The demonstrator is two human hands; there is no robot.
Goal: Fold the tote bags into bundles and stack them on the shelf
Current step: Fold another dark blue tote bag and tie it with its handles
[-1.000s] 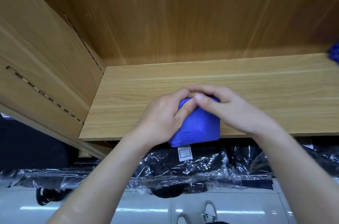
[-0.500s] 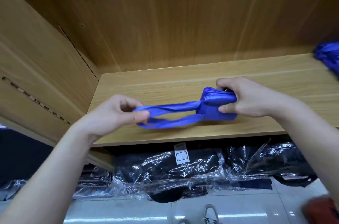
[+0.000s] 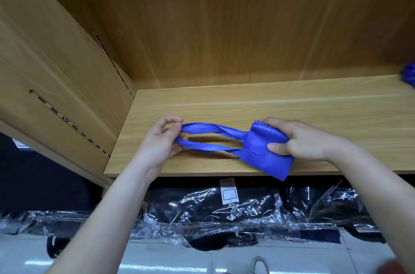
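Currently: right hand [image 3: 307,139] grips folded blue fabric tote bag [image 3: 260,150]; left hand [image 3: 159,141] pinches its handle loops [image 3: 208,136] above light wooden shelf [image 3: 269,103].

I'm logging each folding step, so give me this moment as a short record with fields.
item: blue tote bag, body folded into a bundle
handles: stretched leftward from the bundle
left hand: pinches the handles' far end
right hand: grips the bundle
shelf: wooden, bag held over its front edge
other: blue fabric at right edge; plastic-wrapped packs below
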